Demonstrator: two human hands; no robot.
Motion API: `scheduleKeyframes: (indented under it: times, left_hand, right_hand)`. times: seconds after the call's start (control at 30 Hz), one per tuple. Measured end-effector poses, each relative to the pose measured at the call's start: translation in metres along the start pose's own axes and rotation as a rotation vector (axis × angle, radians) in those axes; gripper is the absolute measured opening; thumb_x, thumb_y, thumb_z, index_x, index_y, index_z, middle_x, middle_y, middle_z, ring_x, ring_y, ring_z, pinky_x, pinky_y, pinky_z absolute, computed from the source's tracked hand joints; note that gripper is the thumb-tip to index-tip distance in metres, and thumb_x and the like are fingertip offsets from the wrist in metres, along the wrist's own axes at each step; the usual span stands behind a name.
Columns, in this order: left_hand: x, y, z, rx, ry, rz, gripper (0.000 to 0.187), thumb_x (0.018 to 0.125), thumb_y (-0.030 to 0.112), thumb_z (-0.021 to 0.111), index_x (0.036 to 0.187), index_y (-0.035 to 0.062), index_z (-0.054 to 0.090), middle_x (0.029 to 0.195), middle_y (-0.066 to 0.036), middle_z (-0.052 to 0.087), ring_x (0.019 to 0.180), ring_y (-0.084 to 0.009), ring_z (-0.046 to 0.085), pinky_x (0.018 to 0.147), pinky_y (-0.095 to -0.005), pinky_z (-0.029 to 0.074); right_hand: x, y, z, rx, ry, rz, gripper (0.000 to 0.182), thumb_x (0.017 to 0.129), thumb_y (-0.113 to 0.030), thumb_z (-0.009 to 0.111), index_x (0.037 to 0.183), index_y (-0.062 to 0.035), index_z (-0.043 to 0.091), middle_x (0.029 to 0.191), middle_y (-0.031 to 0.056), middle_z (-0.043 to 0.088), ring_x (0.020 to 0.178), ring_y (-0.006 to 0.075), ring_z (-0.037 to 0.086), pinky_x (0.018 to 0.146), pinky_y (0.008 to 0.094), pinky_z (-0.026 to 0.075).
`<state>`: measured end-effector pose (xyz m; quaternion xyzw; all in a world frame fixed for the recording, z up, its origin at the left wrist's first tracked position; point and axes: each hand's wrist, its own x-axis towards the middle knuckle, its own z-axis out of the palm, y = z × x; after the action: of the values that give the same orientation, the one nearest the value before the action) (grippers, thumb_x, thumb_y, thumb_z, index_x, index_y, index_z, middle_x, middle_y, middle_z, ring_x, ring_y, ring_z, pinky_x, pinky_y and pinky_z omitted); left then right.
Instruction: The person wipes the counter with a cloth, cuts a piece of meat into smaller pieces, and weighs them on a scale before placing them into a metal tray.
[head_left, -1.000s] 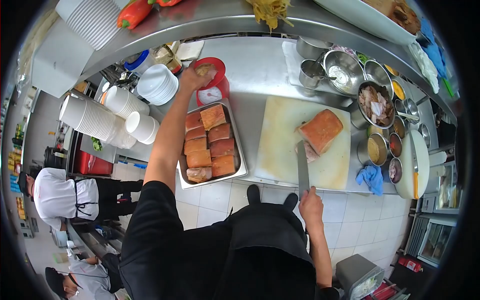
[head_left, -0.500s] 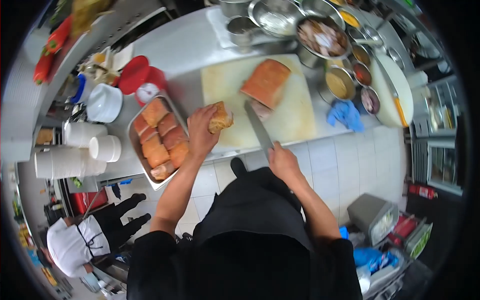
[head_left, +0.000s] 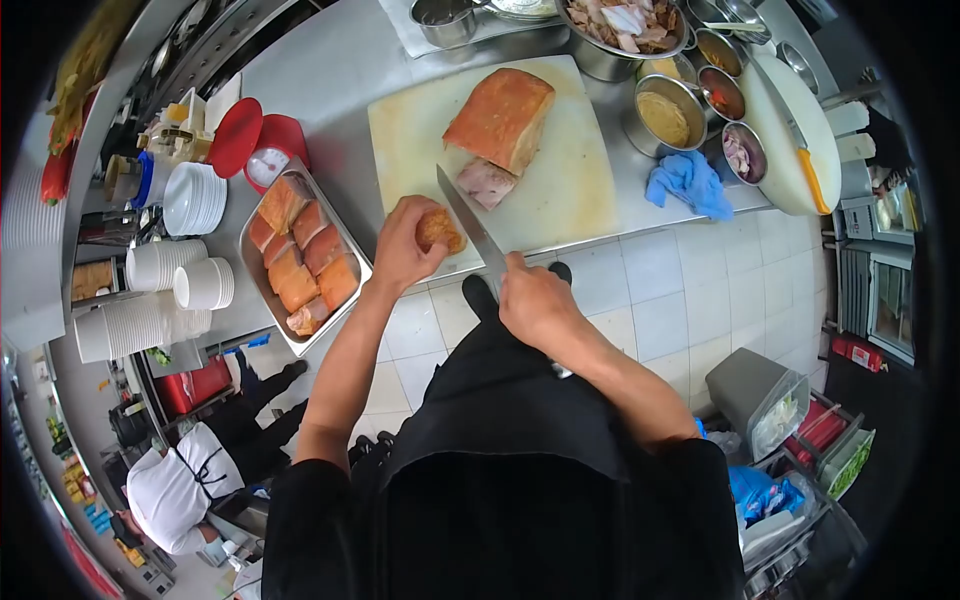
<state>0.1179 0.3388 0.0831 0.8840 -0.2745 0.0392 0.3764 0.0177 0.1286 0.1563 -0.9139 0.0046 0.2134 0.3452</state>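
Observation:
My left hand [head_left: 404, 246] is closed around a small browned piece of meat [head_left: 438, 232] at the front left of the white cutting board [head_left: 578, 190]. In my right hand [head_left: 540, 305] is the handle of a long knife [head_left: 472, 222], its blade pointing up and left between the held piece and the larger meat. A big slab of orange-skinned pork [head_left: 502, 112] lies on the board, with a paler cut piece [head_left: 487, 183] against its near end. Left of the board, a metal tray [head_left: 352, 262] holds several cut blocks of the same meat.
Left of the tray's far end sits a red scale [head_left: 283, 140], with white bowls [head_left: 193, 200] and stacked tubs nearby. On the right are a blue cloth [head_left: 688, 185], metal sauce containers [head_left: 665, 115] and a yellow-handled knife [head_left: 808, 175] on a round board. Another person [head_left: 185, 485] stands at lower left.
The view has shifted, so the counter sits higher. My left hand has brought the small piece down onto the near-left part of the board. The knife stays in my right hand.

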Motion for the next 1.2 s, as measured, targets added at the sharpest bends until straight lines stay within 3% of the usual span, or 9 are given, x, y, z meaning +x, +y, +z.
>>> scheduleKeyframes:
  times: [0.1, 0.2, 0.37, 0.83, 1.03, 1.1, 1.13, 1.17, 1.2]
  left_hand:
    - [0.006, 0.0, 0.007, 0.062, -0.076, -0.029, 0.033, 0.064, 0.013, 0.065, 0.096, 0.0062, 0.061, 0.095, -0.014, 0.06, 0.088, -0.0345, 0.06, 0.075, -0.041, 0.05]
    - [0.002, 0.005, 0.013, 0.128, -0.011, -0.087, 0.029, 0.064, 0.013, 0.064, 0.092, 0.0061, 0.061, 0.091, -0.013, 0.06, 0.083, -0.0341, 0.06, 0.073, -0.0423, 0.05]
    - [-0.003, 0.0, 0.017, 0.123, 0.025, -0.089, 0.029, 0.064, 0.012, 0.064, 0.091, 0.0058, 0.061, 0.09, -0.013, 0.06, 0.082, -0.0342, 0.059, 0.072, -0.0423, 0.05]
    - [-0.003, 0.0, 0.016, 0.089, 0.078, -0.067, 0.03, 0.063, 0.008, 0.066, 0.091, 0.0036, 0.058, 0.084, -0.016, 0.06, 0.079, -0.0374, 0.06, 0.07, -0.0415, 0.051]
    - [-0.008, 0.008, 0.007, -0.001, 0.073, -0.155, 0.058, 0.063, 0.016, 0.07, 0.119, 0.0066, 0.056, 0.092, -0.017, 0.062, 0.083, -0.0359, 0.061, 0.076, -0.0437, 0.049]
    - [-0.016, 0.01, 0.001, 0.278, -0.121, -0.088, 0.081, 0.062, 0.013, 0.075, 0.136, 0.0072, 0.043, 0.105, -0.022, 0.062, 0.093, -0.04, 0.061, 0.081, -0.0421, 0.051]
    - [-0.018, 0.005, 0.001, 0.228, -0.176, -0.21, 0.088, 0.06, 0.013, 0.078, 0.139, 0.0085, 0.041, 0.111, -0.019, 0.06, 0.102, -0.0332, 0.061, 0.088, -0.0402, 0.049]
    - [-0.02, 0.0, -0.001, 0.249, -0.146, -0.221, 0.088, 0.06, 0.013, 0.078, 0.139, 0.0085, 0.041, 0.111, -0.019, 0.06, 0.102, -0.0332, 0.061, 0.088, -0.0402, 0.049]
    - [-0.021, -0.003, -0.003, 0.032, -0.143, -0.309, 0.089, 0.059, 0.013, 0.079, 0.14, 0.0079, 0.04, 0.111, -0.019, 0.06, 0.103, -0.0323, 0.06, 0.089, -0.0399, 0.049]
  right_hand:
    - [0.0, -0.004, 0.009, -0.018, 0.012, -0.021, 0.025, 0.082, -0.005, 0.052, 0.103, 0.0098, 0.05, 0.079, 0.0278, 0.066, 0.077, 0.0432, 0.067, 0.071, 0.0502, 0.054]
    - [-0.01, -0.016, 0.001, -0.018, -0.029, -0.003, 0.025, 0.082, -0.005, 0.051, 0.101, 0.01, 0.05, 0.078, 0.0289, 0.065, 0.077, 0.0434, 0.067, 0.071, 0.0503, 0.054]
    - [-0.014, -0.024, -0.004, 0.015, -0.14, 0.01, 0.02, 0.083, -0.003, 0.048, 0.098, 0.0099, 0.05, 0.079, 0.0295, 0.065, 0.078, 0.0439, 0.067, 0.071, 0.0504, 0.053]
    - [0.04, -0.018, 0.05, -0.028, -0.091, 0.087, 0.018, 0.087, -0.005, 0.047, 0.1, 0.0063, 0.048, 0.083, 0.0281, 0.066, 0.081, 0.0401, 0.068, 0.072, 0.0485, 0.054]
    - [0.052, 0.019, 0.044, -0.03, -0.012, 0.088, 0.023, 0.088, -0.014, 0.052, 0.103, 0.0039, 0.051, 0.086, 0.028, 0.066, 0.084, 0.0423, 0.066, 0.076, 0.0513, 0.052]
    - [0.059, 0.047, 0.044, 0.063, 0.017, 0.038, 0.027, 0.094, -0.022, 0.049, 0.104, 0.0024, 0.051, 0.085, 0.0282, 0.065, 0.081, 0.046, 0.064, 0.074, 0.0545, 0.05]
    - [0.058, 0.05, 0.043, 0.056, 0.006, 0.037, 0.026, 0.094, -0.022, 0.05, 0.103, 0.0023, 0.051, 0.084, 0.0286, 0.065, 0.081, 0.0467, 0.063, 0.074, 0.0552, 0.049]
    - [0.059, 0.048, 0.044, 0.049, -0.005, 0.021, 0.025, 0.093, -0.022, 0.05, 0.102, 0.0021, 0.051, 0.084, 0.0291, 0.064, 0.081, 0.0473, 0.063, 0.073, 0.056, 0.049]
    - [0.06, 0.05, 0.05, 0.028, 0.048, 0.002, 0.025, 0.093, -0.021, 0.05, 0.101, 0.0022, 0.051, 0.083, 0.0293, 0.064, 0.082, 0.0479, 0.062, 0.074, 0.0563, 0.048]
